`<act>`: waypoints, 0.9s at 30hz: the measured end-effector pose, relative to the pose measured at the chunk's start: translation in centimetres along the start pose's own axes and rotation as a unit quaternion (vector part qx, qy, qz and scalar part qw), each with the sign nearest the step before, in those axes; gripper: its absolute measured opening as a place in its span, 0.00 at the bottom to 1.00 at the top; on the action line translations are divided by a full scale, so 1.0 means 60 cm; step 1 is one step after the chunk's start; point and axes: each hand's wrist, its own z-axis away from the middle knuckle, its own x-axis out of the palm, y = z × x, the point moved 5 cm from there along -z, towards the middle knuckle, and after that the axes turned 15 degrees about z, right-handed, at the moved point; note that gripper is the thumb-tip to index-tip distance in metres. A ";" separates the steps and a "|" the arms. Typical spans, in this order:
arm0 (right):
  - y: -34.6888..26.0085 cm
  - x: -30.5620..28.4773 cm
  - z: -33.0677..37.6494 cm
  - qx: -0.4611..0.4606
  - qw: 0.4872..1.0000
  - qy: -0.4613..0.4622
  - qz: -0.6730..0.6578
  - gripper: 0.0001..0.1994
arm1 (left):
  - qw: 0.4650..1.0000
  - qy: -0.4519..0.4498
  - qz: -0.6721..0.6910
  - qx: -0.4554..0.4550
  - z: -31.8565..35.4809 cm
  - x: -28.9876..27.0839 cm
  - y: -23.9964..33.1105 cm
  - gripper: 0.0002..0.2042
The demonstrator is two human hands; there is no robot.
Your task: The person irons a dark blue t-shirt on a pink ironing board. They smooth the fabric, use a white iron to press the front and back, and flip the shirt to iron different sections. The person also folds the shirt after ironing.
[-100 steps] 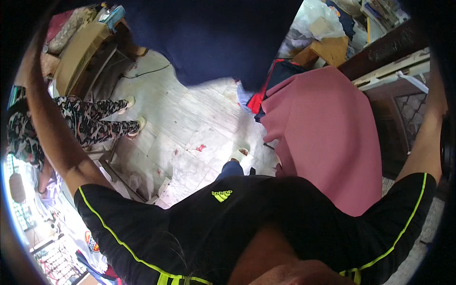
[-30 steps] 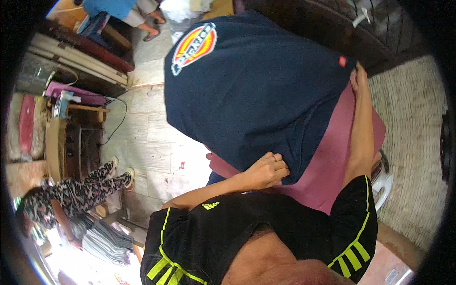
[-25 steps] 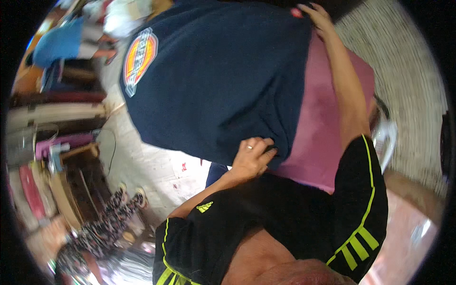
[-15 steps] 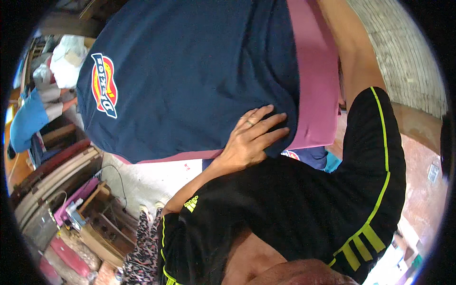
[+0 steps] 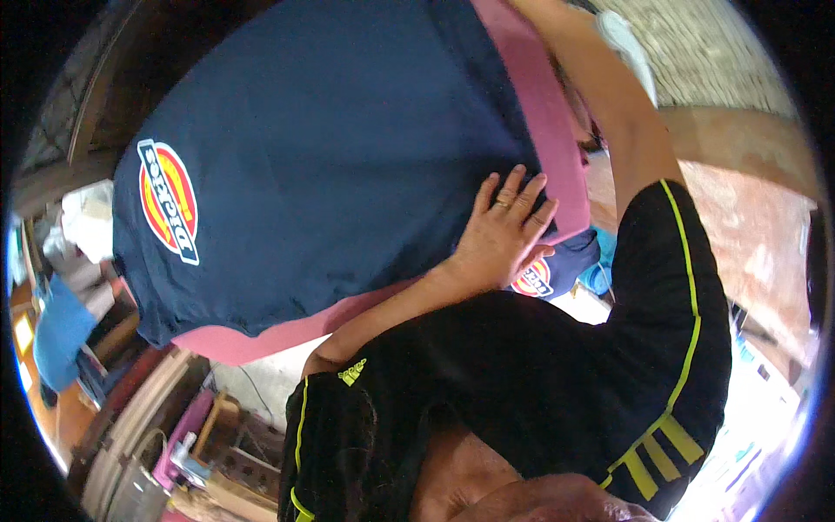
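A large navy cloth (image 5: 330, 148), which looks like a garment, spreads before me with a red, yellow and white emblem print (image 5: 170, 200) near its left side. Beneath it lies a pink layer (image 5: 567, 187), showing along the right and near edges; whether it is cloth or a pad I cannot tell. My left hand (image 5: 500, 222) rests flat on the cloth's near right corner, fingers spread, a ring on one of them. My right forearm reaches up along the right side, and its hand is cut off at the top edge.
Another navy piece with a similar print (image 5: 532, 277) hangs below the near right corner. Weathered wooden boards (image 5: 722, 61) lie at the far right, next to a white rounded object (image 5: 624, 43). Wooden furniture and clutter (image 5: 217, 435) stand at the lower left.
My left hand has slid right, toward the cloth's edge, with its fingers spread wider. The cloth and pink layer have shifted left and tilted in view, and more pink shows along the near edge.
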 end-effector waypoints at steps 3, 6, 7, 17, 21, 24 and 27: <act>-0.148 -0.181 0.102 -0.109 0.994 0.030 -0.007 0.17 | 1.000 0.009 -0.007 -0.005 0.003 -0.070 -0.014 0.33; -0.154 -0.250 0.284 0.077 0.990 -0.121 -0.008 0.23 | 0.991 0.092 -0.097 -0.006 0.006 -0.190 -0.043 0.26; -0.155 -0.283 0.328 0.118 0.984 -0.132 0.021 0.23 | 0.982 0.117 -0.147 0.004 0.009 -0.244 -0.060 0.24; -0.185 -0.378 0.692 0.608 0.775 0.026 -0.170 0.30 | 0.700 0.336 -0.516 -0.362 0.304 -0.752 -0.328 0.28; -0.181 -0.347 0.670 0.671 0.700 0.050 -0.239 0.27 | 0.704 0.351 -0.414 -0.458 0.464 -0.795 -0.398 0.31; -0.149 -0.343 0.688 0.673 0.692 0.037 -0.259 0.25 | 0.694 0.352 -0.420 -0.467 0.463 -0.780 -0.383 0.35; -0.145 -0.339 0.677 0.667 0.708 0.051 -0.228 0.24 | 0.678 0.327 -0.394 -0.527 0.500 -0.818 -0.416 0.41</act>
